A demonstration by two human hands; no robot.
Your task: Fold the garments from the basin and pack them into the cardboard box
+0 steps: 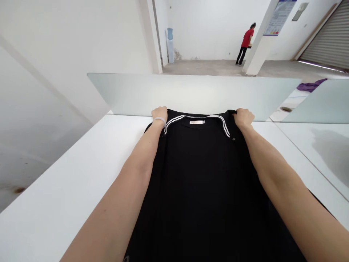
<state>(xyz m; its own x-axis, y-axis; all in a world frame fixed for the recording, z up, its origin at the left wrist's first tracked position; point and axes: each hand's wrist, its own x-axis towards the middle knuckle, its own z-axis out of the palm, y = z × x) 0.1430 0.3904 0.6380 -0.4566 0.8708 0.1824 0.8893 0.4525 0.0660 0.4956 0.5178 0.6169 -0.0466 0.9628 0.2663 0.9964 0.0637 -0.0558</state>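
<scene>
A black jacket (199, 182) lies spread over the white table, its collar end at the far edge by the glass panel. White stripes run along the neckline, and a pale label (196, 122) shows at the middle of the neck. My left hand (159, 112), with a pale band at the wrist, is closed on the left collar corner. On the opposite collar corner, my right hand (243, 117) is closed too. A small round snap (233, 139) sits below the right end of the stripes. The fingertips of both hands are partly hidden by the fabric.
A frosted glass panel (191, 92) stands along the far edge of the white table (109, 153). To the right are a second panel (327, 103), a purple cloth (311, 86) and a cable hole (285, 108). A person in red (247, 39) stands far behind, near a pillar.
</scene>
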